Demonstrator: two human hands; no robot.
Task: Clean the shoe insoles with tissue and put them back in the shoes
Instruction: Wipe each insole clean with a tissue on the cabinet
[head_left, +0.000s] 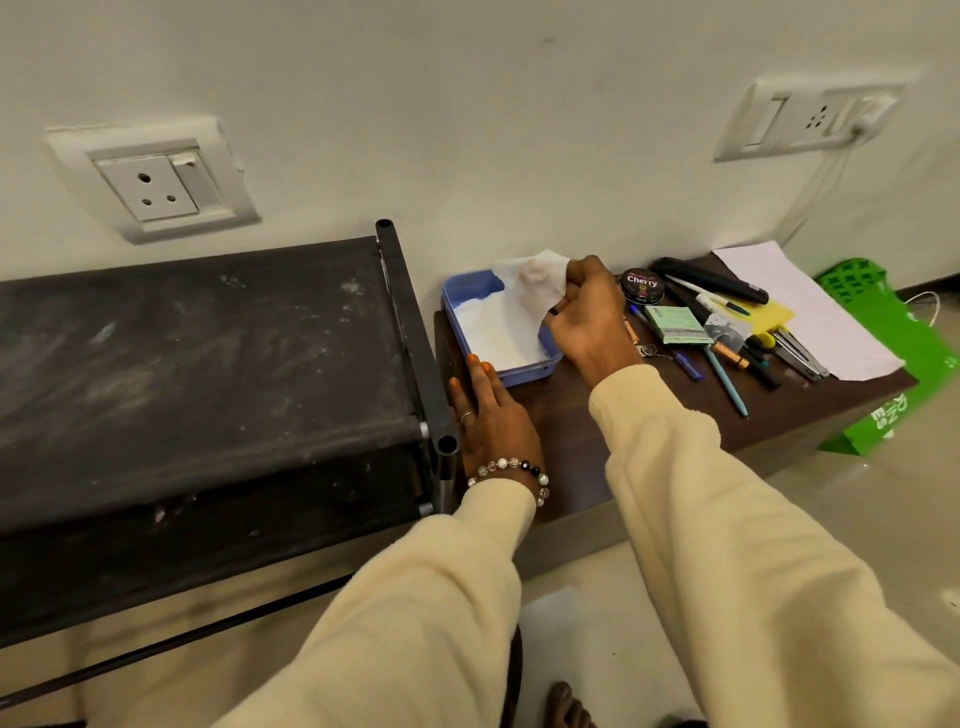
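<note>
Biggest thing here is the dusty black shoe rack (208, 374), and everything else sits to the right of it on a low dark wood tabletop (566, 426). Just beside the rack's corner post is a blue tray (460, 291) with a stack of white tissue (498, 332) inside. The right hand (587, 317) is over the tray's far right side, its grip pinched closed on one sheet of tissue that's lifted up above the tray, partly still trailing into it. The left hand (488, 415) lies flat on the tabletop right against the rack, fingers spread out and holding nothing, fingertips touching the tray's near edge. Further right from the tray: a white paper sheet (800, 306), a round Cherry polish tin (642, 285), and a scatter of pens (727, 374). No shoes or insoles in view.
</note>
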